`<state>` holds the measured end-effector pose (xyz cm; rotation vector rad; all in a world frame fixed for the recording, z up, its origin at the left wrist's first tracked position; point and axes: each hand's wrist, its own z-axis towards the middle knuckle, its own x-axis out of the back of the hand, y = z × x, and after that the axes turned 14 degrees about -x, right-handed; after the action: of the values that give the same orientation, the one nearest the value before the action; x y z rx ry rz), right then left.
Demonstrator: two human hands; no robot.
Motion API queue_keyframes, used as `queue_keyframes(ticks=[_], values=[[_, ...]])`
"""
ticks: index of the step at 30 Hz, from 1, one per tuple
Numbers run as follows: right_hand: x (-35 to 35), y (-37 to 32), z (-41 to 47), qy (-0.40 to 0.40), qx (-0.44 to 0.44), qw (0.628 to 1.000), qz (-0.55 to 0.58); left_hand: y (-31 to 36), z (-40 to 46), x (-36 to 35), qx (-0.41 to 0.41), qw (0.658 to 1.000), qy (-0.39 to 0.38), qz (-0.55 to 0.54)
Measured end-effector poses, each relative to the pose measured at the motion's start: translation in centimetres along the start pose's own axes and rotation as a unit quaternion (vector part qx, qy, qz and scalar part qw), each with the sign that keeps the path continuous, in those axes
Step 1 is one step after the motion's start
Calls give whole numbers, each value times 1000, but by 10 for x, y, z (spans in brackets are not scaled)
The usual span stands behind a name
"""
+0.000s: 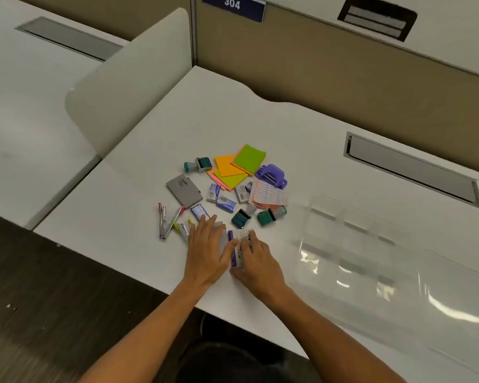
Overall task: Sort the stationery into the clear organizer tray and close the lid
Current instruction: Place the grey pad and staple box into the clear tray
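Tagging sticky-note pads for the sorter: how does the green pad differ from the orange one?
The green pad lies farthest from the person; the orange pad lies nearer, to its left. The green pad rests on top, overlapping the orange pad's right edge. The green pad's top is fully visible; the orange pad's is partly covered. Both are square, flat on the desk, untouched by either hand.
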<state>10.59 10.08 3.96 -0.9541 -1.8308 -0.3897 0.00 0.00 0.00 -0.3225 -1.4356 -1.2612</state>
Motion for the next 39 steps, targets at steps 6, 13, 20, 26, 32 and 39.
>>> queue_keyframes(ticks=[6,13,20,26,32,39], values=[[14,8,-2,-4,13,999,47,-1,1,0,-9,999,-49,18],[25,22,-1,-6,-28,981,192,3,20,5,38,967,-232,95],[43,42,-10,-9,-30,942,336,22,32,9,74,960,-243,117],[60,73,-28,-10,-67,853,517,40,36,7,109,963,-198,144],[71,115,-48,6,-84,796,599,44,36,4,134,961,-205,132],[67,163,-69,157,-94,879,440,61,39,4,182,967,-173,43]])
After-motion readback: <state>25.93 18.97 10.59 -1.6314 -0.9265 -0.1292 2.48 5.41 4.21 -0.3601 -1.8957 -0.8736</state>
